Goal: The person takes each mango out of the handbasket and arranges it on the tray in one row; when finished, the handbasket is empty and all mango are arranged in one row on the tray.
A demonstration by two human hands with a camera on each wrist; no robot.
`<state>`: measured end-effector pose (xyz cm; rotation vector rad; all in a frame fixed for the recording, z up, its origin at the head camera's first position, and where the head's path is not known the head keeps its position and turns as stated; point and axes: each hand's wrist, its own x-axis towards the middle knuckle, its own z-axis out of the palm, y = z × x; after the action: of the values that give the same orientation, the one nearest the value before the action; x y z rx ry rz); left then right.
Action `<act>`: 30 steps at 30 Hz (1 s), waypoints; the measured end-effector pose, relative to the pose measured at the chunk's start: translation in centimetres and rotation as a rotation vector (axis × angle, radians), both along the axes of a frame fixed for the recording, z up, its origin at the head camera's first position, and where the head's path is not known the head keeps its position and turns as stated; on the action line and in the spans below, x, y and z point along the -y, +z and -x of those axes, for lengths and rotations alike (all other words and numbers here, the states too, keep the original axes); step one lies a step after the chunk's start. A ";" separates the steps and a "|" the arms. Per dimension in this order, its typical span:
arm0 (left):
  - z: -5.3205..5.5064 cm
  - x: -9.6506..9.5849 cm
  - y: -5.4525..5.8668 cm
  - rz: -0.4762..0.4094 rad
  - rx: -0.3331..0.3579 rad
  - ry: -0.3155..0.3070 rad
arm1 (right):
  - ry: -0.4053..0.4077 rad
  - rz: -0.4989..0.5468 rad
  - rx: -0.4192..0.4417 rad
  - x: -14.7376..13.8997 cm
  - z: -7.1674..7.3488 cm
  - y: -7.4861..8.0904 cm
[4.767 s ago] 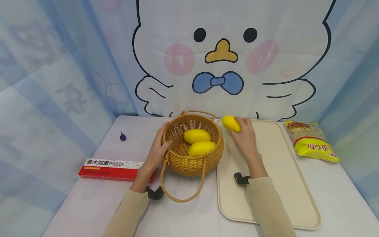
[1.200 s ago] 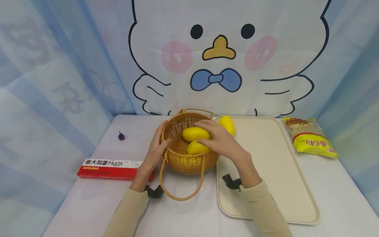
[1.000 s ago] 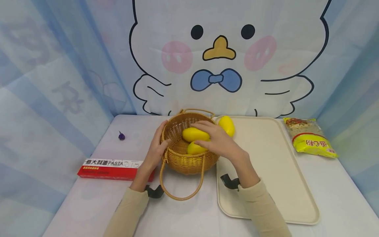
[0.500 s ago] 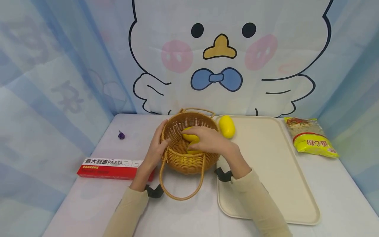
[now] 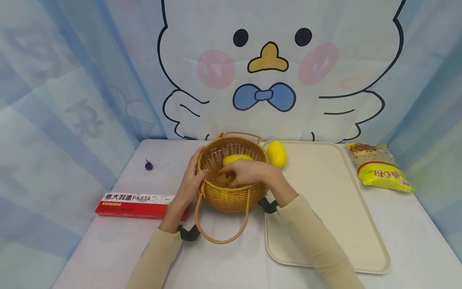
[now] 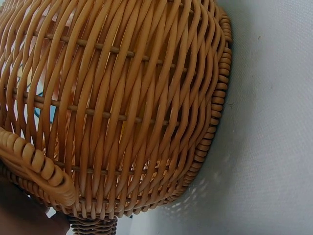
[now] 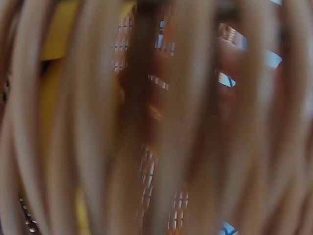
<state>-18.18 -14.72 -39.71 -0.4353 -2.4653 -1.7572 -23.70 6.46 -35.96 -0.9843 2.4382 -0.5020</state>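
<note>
A round wicker basket [image 5: 231, 200] stands on the table, its front handle hanging down. My left hand [image 5: 189, 182] grips the basket's left rim, thumb over the edge. Inside the basket my right hand [image 5: 250, 172] curls its fingers and thumb round the nearer yellow mango [image 5: 231, 180], mostly hidden by the hand. The other mango [image 5: 234, 158] lies behind it, partly covered. A third mango [image 5: 276, 153] rests at the tray's back left corner. In the right wrist view, blurred basket weave fills the picture, with yellow [image 7: 54, 98] showing through the gaps.
The beige tray [image 5: 332, 200] lies right of the basket. A yellow pasta bag [image 5: 380, 168] is at the far right. On the left are a red and white pasta box [image 5: 131, 206] and a small purple object [image 5: 148, 165]. A printed curtain [image 5: 267, 128] hangs behind.
Earlier the right hand held a mango above the tray's back left; that mango now lies there. The right hand has since reached left and down into the basket, its fingers closing round the nearer mango.
</note>
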 end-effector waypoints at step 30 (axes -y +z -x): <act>2.1 0.7 -3.6 -0.020 -0.045 0.020 | -0.017 -0.064 0.125 0.2 1.1 -0.7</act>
<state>-20.33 -15.42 -43.32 -0.4416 -2.4115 -1.7434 -24.76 6.28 -36.67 -0.8802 2.3376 -0.4737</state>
